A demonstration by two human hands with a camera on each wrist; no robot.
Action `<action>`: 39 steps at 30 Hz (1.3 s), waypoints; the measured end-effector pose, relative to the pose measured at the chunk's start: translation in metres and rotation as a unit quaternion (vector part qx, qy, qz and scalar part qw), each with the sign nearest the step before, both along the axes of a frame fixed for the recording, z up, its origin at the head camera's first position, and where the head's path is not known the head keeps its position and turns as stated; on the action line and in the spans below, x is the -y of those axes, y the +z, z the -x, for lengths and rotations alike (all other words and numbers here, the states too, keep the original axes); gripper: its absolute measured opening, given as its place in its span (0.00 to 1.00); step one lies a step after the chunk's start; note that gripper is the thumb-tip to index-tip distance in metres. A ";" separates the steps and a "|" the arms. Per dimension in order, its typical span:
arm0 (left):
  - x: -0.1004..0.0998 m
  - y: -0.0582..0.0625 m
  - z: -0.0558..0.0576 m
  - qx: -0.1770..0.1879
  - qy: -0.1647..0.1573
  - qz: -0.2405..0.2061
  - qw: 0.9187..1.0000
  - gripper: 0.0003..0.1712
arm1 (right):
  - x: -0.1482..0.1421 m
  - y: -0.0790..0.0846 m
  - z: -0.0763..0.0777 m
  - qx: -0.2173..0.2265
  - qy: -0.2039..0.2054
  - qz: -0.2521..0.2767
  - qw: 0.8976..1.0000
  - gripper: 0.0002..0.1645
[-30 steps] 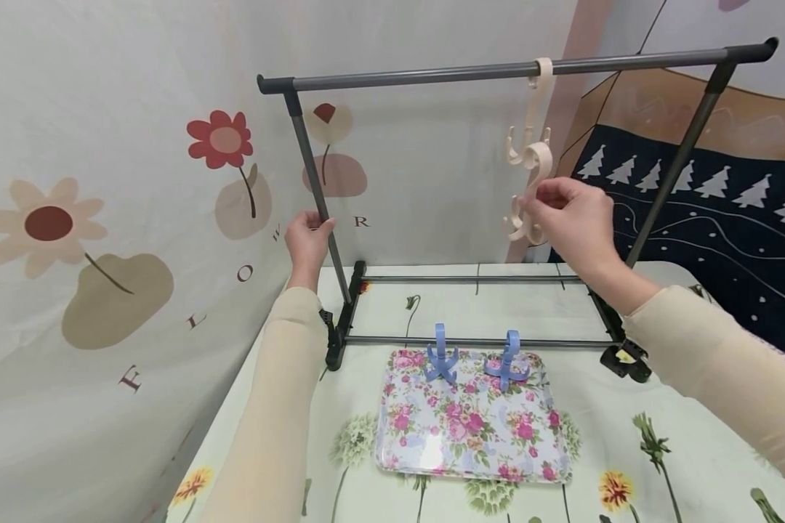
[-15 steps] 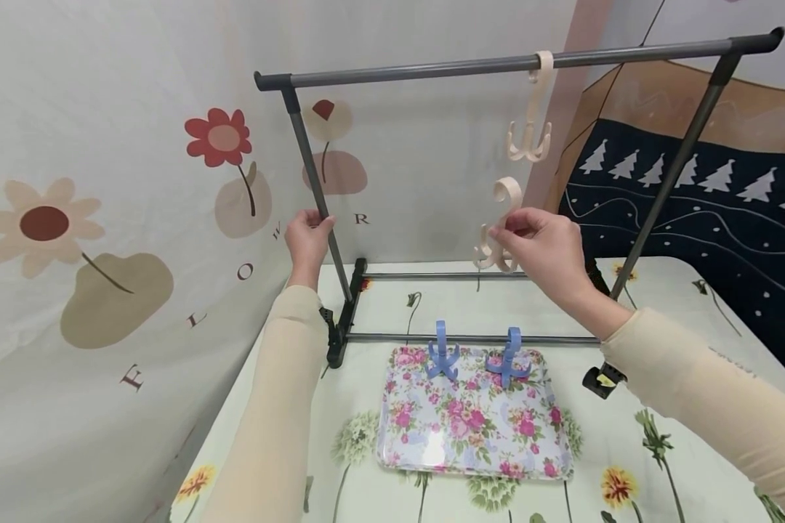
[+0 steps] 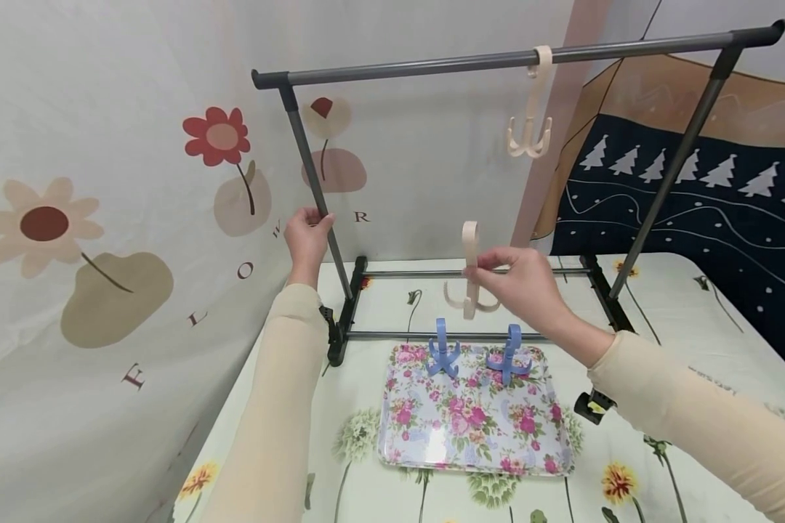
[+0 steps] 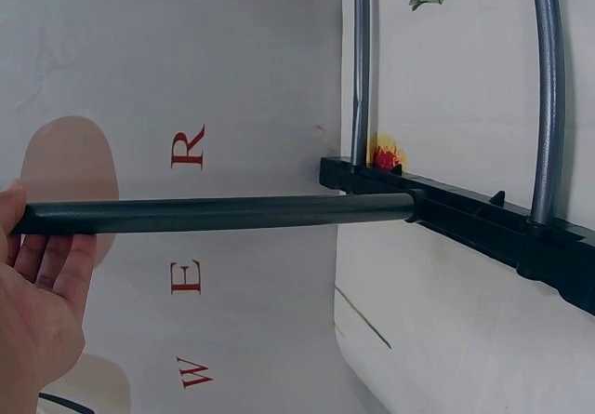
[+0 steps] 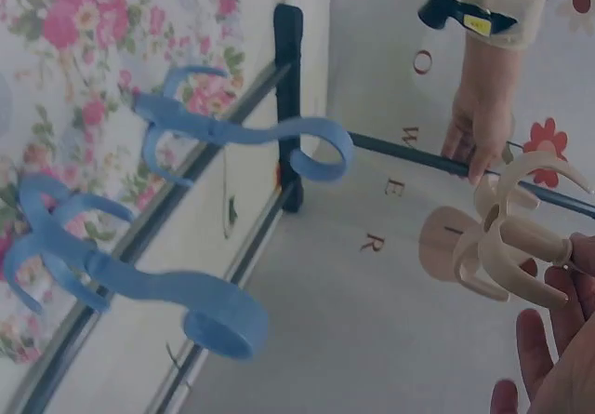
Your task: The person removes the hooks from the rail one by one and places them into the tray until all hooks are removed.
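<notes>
Cream plastic multi-prong hook (image 3: 472, 293): pinched in our R hand (image 3: 522, 282), 12 o'clock of rectangular floral tray (image 3: 425, 436). Our L hand (image 3: 308, 238) grips grey metal upright (image 3: 311, 171). Slack pinch could drop it nr blue plastic hooks (image 3: 442, 357).

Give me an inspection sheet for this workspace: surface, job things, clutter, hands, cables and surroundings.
Surface: pale tabletop printed with flowers.
Job things: hanging cream hook on the rack; held cream hook off the bar; blue hooks, two, at the far edge of the floral tray.
Clutter: nothing seen.
Hands: left hand grips an upright; right hand pinches a hook stem.
Cables: nothing seen.
Surroundings: flower-print backdrop behind, dark tree-print one at right.
</notes>
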State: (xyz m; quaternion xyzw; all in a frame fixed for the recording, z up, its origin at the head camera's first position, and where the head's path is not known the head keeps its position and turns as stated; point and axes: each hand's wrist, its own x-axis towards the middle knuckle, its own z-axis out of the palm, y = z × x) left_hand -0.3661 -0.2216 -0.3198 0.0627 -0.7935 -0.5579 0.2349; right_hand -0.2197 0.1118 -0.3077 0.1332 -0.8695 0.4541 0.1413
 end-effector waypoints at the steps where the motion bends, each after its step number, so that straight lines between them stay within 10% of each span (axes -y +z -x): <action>1: 0.000 0.000 0.000 0.000 0.000 0.000 1.000 0.13 | 0.002 -0.003 -0.002 0.012 0.010 0.003 1.000 0.12; 39: 0.002 -0.002 0.003 -0.005 0.007 0.010 1.000 0.13 | 0.042 -0.133 -0.042 0.132 0.171 0.048 0.975 0.03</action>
